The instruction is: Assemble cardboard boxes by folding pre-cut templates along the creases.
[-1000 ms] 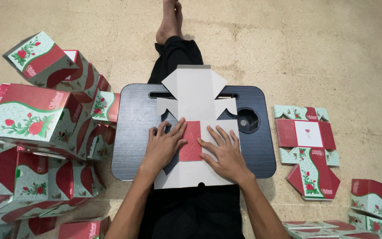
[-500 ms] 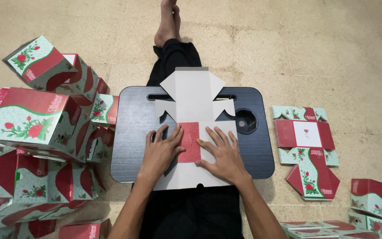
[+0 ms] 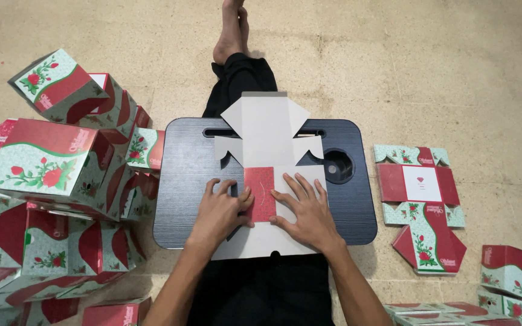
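Note:
A flat unfolded cardboard box blank (image 3: 267, 130), white side up, lies on a dark grey lap tray (image 3: 179, 175) over my legs. A red folded flap (image 3: 260, 193) shows at the blank's middle. My left hand (image 3: 220, 211) presses flat on the blank just left of the red flap, fingers spread. My right hand (image 3: 306, 211) presses flat just right of it. Neither hand grips anything.
A pile of assembled red and green floral boxes (image 3: 49, 175) fills the left floor. Flat printed box blanks (image 3: 421, 193) lie right of the tray, with more boxes (image 3: 512, 271) at the lower right. A round cup hole (image 3: 336, 164) sits in the tray's right side.
Both hands stay pressed on the blank beside the red flap; they have shifted only slightly. The blank has not visibly moved.

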